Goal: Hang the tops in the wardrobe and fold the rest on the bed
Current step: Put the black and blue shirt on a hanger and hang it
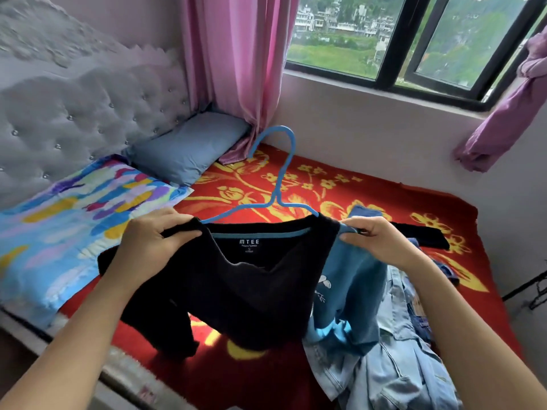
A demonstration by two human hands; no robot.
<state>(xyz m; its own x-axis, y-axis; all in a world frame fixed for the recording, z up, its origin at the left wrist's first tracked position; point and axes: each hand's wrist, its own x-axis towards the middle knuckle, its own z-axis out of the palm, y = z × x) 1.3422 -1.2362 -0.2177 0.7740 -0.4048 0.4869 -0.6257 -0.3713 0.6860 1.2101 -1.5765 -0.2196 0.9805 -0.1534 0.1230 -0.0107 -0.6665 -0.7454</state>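
a black top (251, 279) on a blue hanger (276, 184) is gripped at each shoulder by the left hand (148, 241) and right hand (381, 242) above the bed (340, 184).

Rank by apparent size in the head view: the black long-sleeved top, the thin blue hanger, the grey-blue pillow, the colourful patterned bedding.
1. Colourful patterned bedding and black long-sleeved top: they spread about alike, and the top is held nearer the camera, so they are left unranked.
2. Grey-blue pillow.
3. Thin blue hanger, the smallest.
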